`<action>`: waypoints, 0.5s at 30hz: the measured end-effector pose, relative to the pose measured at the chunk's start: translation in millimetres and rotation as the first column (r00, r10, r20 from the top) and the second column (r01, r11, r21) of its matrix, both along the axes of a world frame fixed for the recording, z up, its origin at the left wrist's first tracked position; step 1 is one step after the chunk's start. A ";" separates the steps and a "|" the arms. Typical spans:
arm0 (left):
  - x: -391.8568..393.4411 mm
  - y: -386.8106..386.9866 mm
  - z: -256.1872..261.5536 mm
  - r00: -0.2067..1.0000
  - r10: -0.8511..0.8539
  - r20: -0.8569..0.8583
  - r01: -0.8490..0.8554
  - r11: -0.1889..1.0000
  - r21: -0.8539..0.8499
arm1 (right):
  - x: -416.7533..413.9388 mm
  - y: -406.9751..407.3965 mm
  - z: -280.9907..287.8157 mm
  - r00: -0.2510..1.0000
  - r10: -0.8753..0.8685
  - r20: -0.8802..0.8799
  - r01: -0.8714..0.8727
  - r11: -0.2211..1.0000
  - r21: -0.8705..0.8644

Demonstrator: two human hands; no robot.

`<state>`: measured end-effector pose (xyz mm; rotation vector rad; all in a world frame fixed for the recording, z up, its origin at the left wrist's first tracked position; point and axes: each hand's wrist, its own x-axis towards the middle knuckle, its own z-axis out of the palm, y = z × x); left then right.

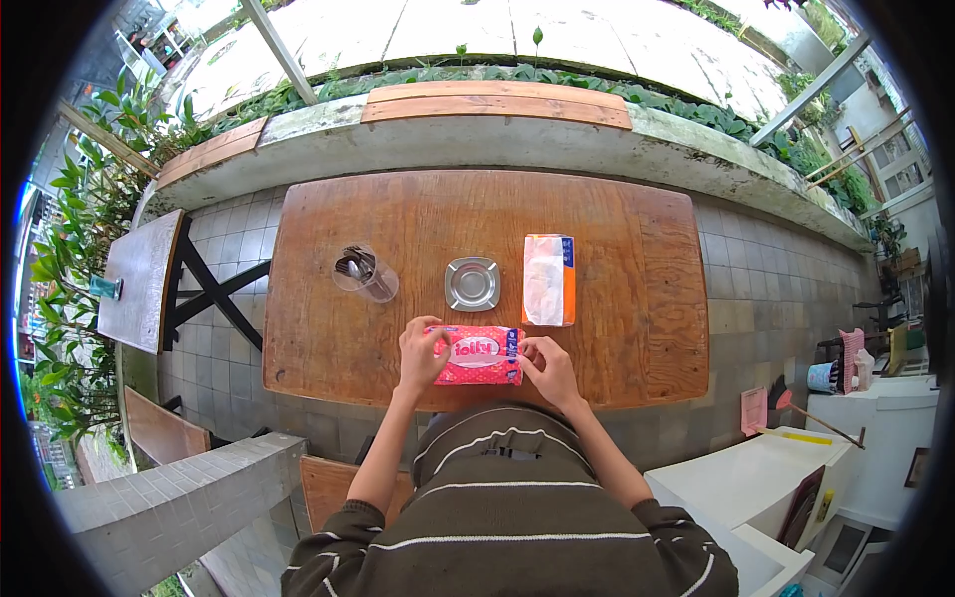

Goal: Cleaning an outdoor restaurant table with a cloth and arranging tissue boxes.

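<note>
A pink plastic pack of Jolly tissues (485,373) lies flat near the front edge of the wooden table (597,366). At its left end, my left hand (424,357) grips the wrapper with curled fingers. My right hand (550,367) pinches the opposite end between thumb and fingers. Behind the pack sits a square metal ashtray (473,283). To the ashtray's right is an orange and white paper packet (548,280), its top mostly white. On the left, a clear plastic cup (382,282) holds several metal pieces of cutlery (359,265).
Beyond the table runs a low concrete wall (477,145) topped with a wooden plank seat (496,103). A smaller table (142,276) stands at left. A wooden seat (351,489) is close by my left side, and a white counter (753,470) is at right.
</note>
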<state>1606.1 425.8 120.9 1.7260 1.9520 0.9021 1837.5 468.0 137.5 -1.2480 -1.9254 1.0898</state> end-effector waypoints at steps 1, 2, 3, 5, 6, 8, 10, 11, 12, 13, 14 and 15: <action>2.7 -5.7 -0.1 0.990 -0.044 -0.133 0.049 0.998 0.031 | -5.4 2.2 2.9 1.000 0.005 -0.001 -0.005 1.000 -0.001; 3.5 -10.4 -9.5 0.984 -0.069 -0.167 0.074 0.997 0.022 | -12.0 4.6 5.9 0.998 0.061 0.002 -0.061 0.998 -0.009; 5.7 -12.9 -9.6 0.984 -0.067 -0.167 0.071 0.997 0.022 | -16.7 5.7 8.0 0.994 0.113 0.008 -0.113 0.994 -0.016; 8.7 -17.2 -9.9 0.958 -0.121 -0.261 0.125 0.992 -0.001 | -25.4 5.7 2.0 0.972 0.191 0.136 -0.194 0.981 0.007; 8.0 -18.6 -9.6 0.950 -0.149 -0.275 0.133 0.988 -0.077 | -29.6 5.7 -3.1 0.930 0.259 0.262 -0.273 0.962 0.020; 8.4 -19.1 -9.6 0.934 -0.159 -0.320 0.113 0.981 -0.157 | -36.4 4.7 -13.1 0.871 0.283 0.401 -0.308 0.951 -0.004; 10.4 -19.1 -9.1 0.917 -0.168 -0.363 0.085 0.968 -0.235 | -39.6 4.7 -23.6 0.790 0.306 0.532 -0.342 0.939 -0.031; 11.5 -18.8 -11.0 0.902 -0.144 -0.406 0.047 0.970 -0.239 | -40.2 4.9 -28.8 0.725 0.332 0.604 -0.377 0.924 -0.055; 12.9 -19.3 -11.9 0.886 -0.121 -0.448 0.010 0.970 -0.243 | -40.9 4.2 -29.3 0.652 0.355 0.670 -0.409 0.909 -0.084; 14.2 -20.4 -12.5 0.886 -0.120 -0.447 0.008 0.970 -0.244 | -41.1 2.5 -29.8 0.651 0.358 0.670 -0.412 0.907 -0.085; 15.8 -21.8 -13.1 0.872 -0.134 -0.472 -0.005 0.959 -0.282 | -41.6 0.3 -30.5 0.635 0.357 0.685 -0.429 0.900 -0.071; 16.7 -22.7 -13.1 0.855 -0.152 -0.495 -0.016 0.947 -0.319 | -42.8 -1.2 -28.8 0.621 0.354 0.699 -0.445 0.894 -0.057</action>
